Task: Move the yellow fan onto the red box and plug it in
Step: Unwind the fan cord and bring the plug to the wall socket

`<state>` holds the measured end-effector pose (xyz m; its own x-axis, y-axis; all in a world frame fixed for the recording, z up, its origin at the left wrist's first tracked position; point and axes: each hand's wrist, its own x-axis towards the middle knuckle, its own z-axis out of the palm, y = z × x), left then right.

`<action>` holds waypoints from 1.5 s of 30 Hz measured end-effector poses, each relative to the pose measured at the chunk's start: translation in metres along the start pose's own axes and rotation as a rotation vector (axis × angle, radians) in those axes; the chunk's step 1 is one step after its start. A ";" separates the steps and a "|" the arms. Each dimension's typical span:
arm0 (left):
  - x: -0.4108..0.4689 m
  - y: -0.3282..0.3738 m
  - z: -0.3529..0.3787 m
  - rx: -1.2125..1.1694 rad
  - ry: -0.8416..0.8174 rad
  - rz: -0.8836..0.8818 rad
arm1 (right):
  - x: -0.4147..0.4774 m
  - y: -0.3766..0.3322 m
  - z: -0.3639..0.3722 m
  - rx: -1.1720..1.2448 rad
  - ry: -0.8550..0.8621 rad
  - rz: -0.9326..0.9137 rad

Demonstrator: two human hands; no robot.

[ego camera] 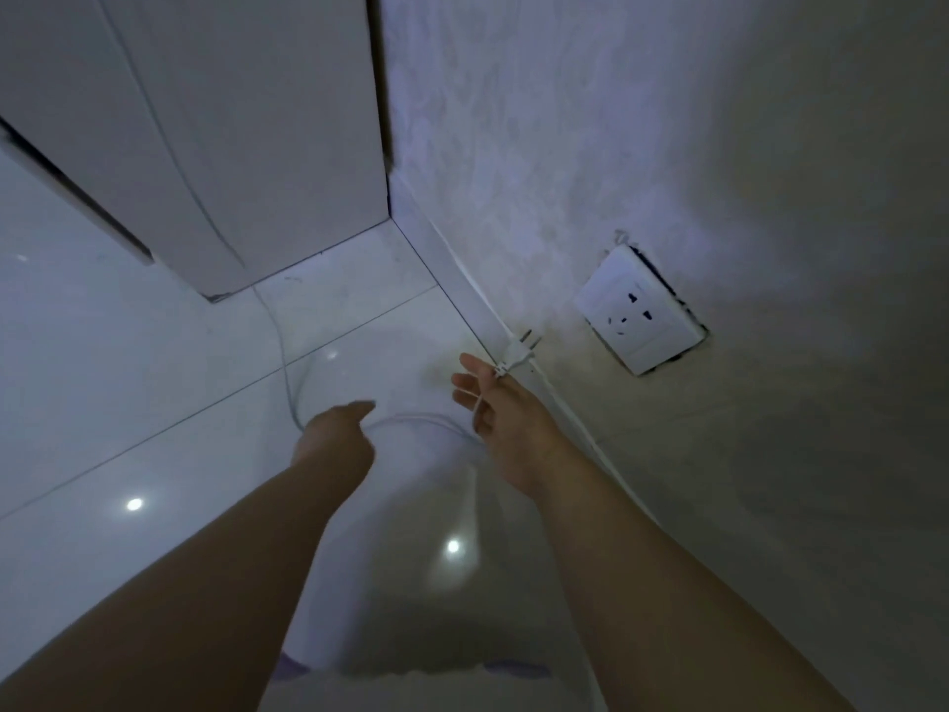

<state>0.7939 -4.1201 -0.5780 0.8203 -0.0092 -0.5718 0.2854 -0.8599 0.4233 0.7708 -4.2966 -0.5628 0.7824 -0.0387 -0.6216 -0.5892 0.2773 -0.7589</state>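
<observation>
Neither the yellow fan nor the red box is in view. A white plug (519, 352) with two metal prongs points up and to the right, a short way left of a white wall socket (641, 311). My right hand (500, 418) holds the thin white cord (287, 372) just behind the plug, fingers spread. The cord loops across the floor between my hands and runs up along a white cabinet. My left hand (334, 436) hovers low over the cord loop with fingers curled; whether it grips the cord I cannot tell.
A white cabinet (231, 146) stands in the corner at the upper left. The glossy tiled floor (128, 403) reflects ceiling lights. A textured wall (667, 146) rises on the right, with a second white cable running along its base. The light is dim.
</observation>
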 end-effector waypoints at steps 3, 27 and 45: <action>-0.008 0.037 0.001 -0.292 0.073 0.167 | 0.005 0.000 0.000 0.015 -0.015 0.002; -0.003 0.082 0.021 -0.740 -0.141 0.195 | -0.011 0.030 -0.018 -0.178 -0.369 0.385; 0.022 0.062 0.073 -0.523 -0.198 0.080 | 0.019 0.050 -0.034 0.102 0.262 0.265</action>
<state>0.7935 -4.2107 -0.6151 0.7554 -0.2028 -0.6231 0.4752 -0.4853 0.7340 0.7499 -4.3161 -0.6190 0.5200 -0.1930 -0.8321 -0.7306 0.4042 -0.5503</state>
